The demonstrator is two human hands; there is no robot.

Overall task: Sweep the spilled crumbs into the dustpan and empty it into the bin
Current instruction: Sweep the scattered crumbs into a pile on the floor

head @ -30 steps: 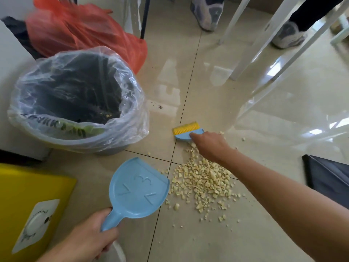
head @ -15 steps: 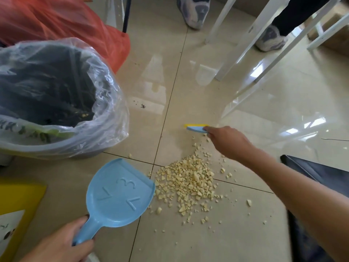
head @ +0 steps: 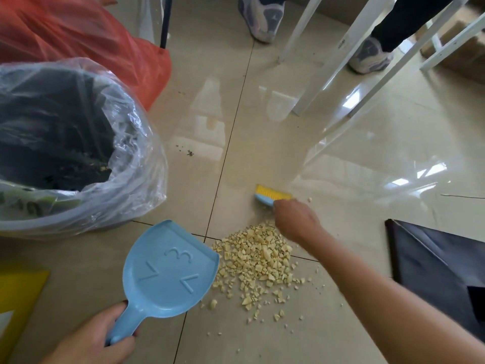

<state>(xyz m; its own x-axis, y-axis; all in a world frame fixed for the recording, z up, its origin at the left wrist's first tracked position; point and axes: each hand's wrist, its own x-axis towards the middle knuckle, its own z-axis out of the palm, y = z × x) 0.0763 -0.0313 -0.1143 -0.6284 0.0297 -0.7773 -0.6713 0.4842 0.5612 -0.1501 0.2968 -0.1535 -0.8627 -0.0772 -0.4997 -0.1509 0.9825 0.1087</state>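
Left hand (head: 86,337) curls its fingers round the handle of the flat light-blue plastic dustpan (head: 170,269), its lip touching the pale yellow crumb heap (head: 257,258) on glossy tile (head: 262,122). Right hand (head: 296,222) clamps a small yellow-bristled blue brush (head: 270,197) just beyond the heap. Left, a clear-lined bin (head: 139,190) holds dark waste.

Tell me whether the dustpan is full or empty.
Empty. The dustpan shows a bare blue tray; the crumbs lie piled on the floor beside its lip.
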